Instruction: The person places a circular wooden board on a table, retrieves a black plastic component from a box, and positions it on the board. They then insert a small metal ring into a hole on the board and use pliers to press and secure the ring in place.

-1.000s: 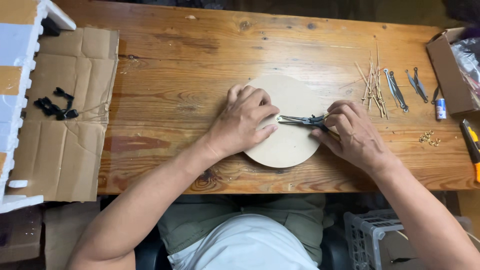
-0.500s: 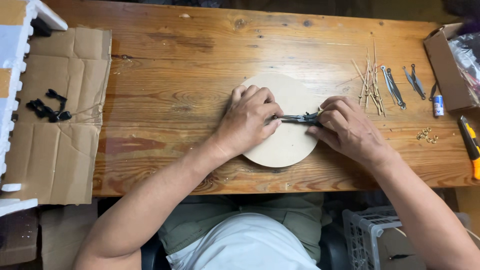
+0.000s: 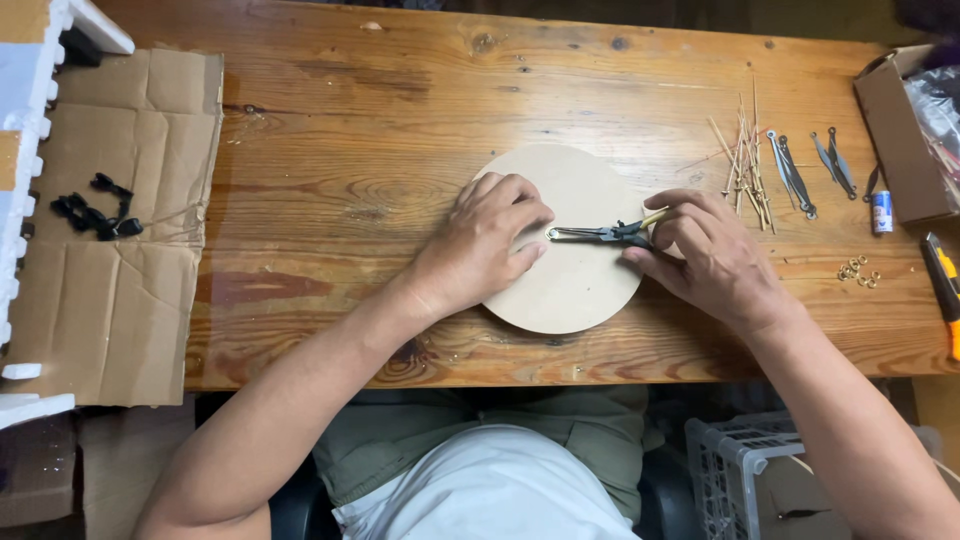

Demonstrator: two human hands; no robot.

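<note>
A pale round wooden disc (image 3: 580,290) lies flat on the wooden table (image 3: 350,150). My left hand (image 3: 480,245) rests on the disc's left part, fingers curled, fingertips at the tip of a pair of dark pliers (image 3: 598,234). A small metal ring sits in the pliers' jaws right by those fingertips. My right hand (image 3: 715,260) grips the pliers by their handles at the disc's right edge, together with a thin pale stick.
Thin wooden sticks (image 3: 745,160) and several dark metal tools (image 3: 800,170) lie right of the disc. Small brass rings (image 3: 858,272), a small tube (image 3: 881,212), a yellow utility knife (image 3: 945,290) and a cardboard box (image 3: 905,130) are further right. Flattened cardboard (image 3: 110,290) with black parts (image 3: 95,212) covers the left.
The view has shifted slightly. My right hand has pushed the pliers a little to the left, so their tip now meets my left fingertips. The disc has stayed in place.
</note>
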